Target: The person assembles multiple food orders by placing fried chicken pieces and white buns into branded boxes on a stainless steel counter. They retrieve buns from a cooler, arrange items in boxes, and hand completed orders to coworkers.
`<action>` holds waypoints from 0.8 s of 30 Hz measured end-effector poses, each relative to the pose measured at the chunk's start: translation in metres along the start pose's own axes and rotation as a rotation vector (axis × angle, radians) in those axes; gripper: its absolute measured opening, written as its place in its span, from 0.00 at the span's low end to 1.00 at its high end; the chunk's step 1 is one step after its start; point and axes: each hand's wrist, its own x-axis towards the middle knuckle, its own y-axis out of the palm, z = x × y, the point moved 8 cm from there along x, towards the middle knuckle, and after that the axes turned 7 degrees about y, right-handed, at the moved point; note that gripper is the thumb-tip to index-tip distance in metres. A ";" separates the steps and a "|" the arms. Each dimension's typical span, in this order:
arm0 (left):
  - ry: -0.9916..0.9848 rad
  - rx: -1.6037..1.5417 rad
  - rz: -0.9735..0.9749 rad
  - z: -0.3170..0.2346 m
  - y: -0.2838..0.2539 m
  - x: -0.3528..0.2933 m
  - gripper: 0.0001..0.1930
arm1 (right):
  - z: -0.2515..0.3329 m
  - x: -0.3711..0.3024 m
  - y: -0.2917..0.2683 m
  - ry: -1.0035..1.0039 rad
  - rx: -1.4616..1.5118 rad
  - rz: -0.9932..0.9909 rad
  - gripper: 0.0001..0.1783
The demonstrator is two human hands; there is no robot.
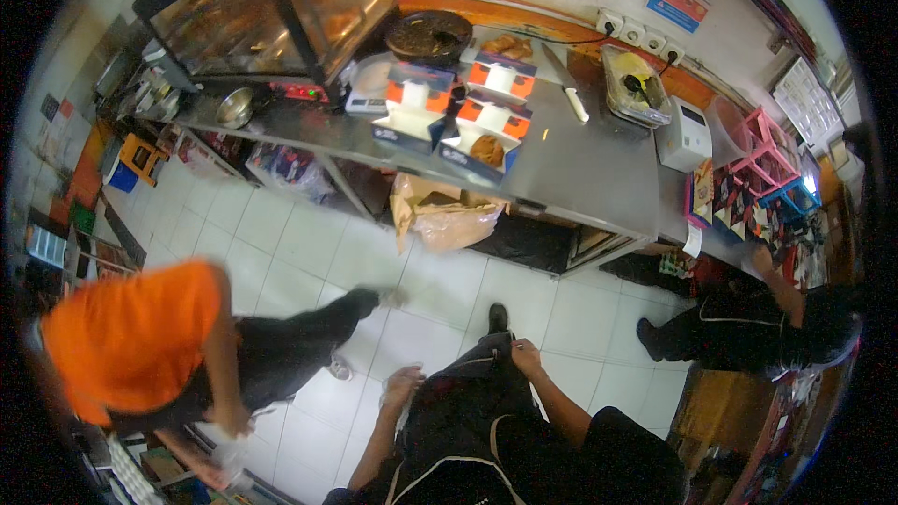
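My right hand [526,357] is closed at the edge of my black apron [458,411], pinching its cloth at the right side. On the other side, my left hand [402,385] is held against the apron with its fingers curled; what they hold, if anything, is hidden. Both hands are low in front of my body, apart from the steel counter [599,168]. On that counter stand open orange and dark-blue cardboard boxes [412,105]; one front box [482,138] has a brown fried piece [487,150] in it.
A lit glass display warmer [224,28], a dark round pan [428,36], a knife [567,84] and a plastic tub [636,84] stand along the counter. A person in orange [140,332] bends at left. Another person in black [748,323] is at right. A plastic-lined carton [444,215] sits below.
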 end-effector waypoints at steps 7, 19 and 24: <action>-0.149 -0.186 -0.082 -0.091 0.088 0.084 0.20 | 0.090 0.071 -0.096 -0.252 -0.251 0.230 0.17; 0.521 -0.141 0.404 -0.592 0.270 0.300 0.24 | 0.356 0.224 -0.278 -0.280 0.543 0.007 0.13; 1.215 1.831 0.542 -0.696 0.413 0.483 0.49 | 0.398 0.278 -0.248 -0.223 0.745 -0.038 0.12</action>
